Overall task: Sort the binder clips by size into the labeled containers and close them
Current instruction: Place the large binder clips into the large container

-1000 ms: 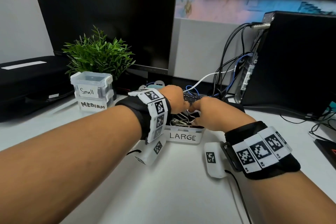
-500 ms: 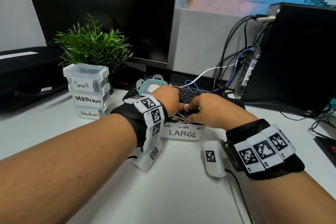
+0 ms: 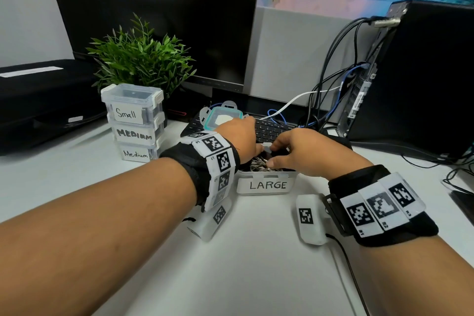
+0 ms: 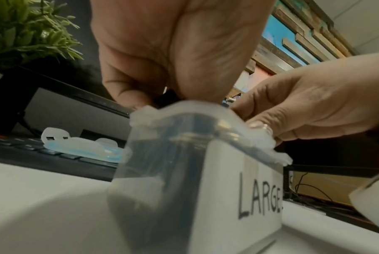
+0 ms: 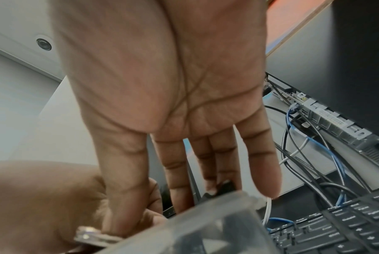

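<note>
**Both hands over the open LARGE container**

The white surface carries everything. Taking the LARGE container as landmark: behind it lies a black keyboard, and on the keyboard's left end rests a loose lid with a teal seal. Well to the container's left stands a stack of three closed containers, labelled Small, MEDIUM and Medium from top down, with a green plant behind it.

The left hand reaches over the container's left rim with fingers curled downward; whether it grips anything cannot be told. The right hand comes over the right rim, fingers nearly straight and spread, their tips at the far edge, thumb low over the contents.

The LARGE container stands uncovered, and inside it lie binder clips, black bodies with silver wire handles, directly beneath both hands.
</note>
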`<state>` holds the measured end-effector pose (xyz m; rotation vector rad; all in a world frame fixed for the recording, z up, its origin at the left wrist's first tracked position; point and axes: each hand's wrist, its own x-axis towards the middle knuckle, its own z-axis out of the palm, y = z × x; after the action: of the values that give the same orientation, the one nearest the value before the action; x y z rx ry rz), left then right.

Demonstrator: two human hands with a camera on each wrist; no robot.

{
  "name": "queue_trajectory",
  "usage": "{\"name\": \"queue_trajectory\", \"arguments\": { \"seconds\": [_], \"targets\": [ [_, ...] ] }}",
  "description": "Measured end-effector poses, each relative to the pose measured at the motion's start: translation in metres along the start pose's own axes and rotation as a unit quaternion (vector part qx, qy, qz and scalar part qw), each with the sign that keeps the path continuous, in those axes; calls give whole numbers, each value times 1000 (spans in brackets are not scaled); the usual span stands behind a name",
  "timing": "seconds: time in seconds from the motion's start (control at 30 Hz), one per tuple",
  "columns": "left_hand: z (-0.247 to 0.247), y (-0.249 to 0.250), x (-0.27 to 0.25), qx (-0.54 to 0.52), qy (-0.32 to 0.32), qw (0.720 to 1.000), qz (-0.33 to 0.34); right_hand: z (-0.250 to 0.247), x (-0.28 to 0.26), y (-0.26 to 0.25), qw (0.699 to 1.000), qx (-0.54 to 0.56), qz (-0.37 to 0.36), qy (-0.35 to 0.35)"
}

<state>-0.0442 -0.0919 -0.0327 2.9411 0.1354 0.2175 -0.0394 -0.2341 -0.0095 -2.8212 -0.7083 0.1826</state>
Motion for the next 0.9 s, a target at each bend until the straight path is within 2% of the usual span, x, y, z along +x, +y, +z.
{"name": "queue_trajectory", "arguments": {
  "seconds": [0.2, 0.33, 0.47, 0.57, 0.7, 0.9],
  "targets": [
    [-1, 9, -3, 52, 8, 999, 9, 0, -1, -1, 1000, 26, -5, 0],
    [0, 14, -5, 99, -44, 994, 23, -1, -4, -1, 1000, 2, -6, -7],
    [-5, 16, -10, 145, -88, 982, 83, -3, -5, -2, 1000, -16, -12, 0],
    [-7, 6, -6, 52, -111, 987, 102, -4, -4, -2, 1000, -25, -6, 5],
    [-12, -11, -1, -104, -134, 982, 84, -4, -1, -1, 1000, -22, 7, 9],
    [-24, -23, -2, -143, -153, 975, 72, -6, -4, -4, 1000, -23, 14, -1]
  ]
}}
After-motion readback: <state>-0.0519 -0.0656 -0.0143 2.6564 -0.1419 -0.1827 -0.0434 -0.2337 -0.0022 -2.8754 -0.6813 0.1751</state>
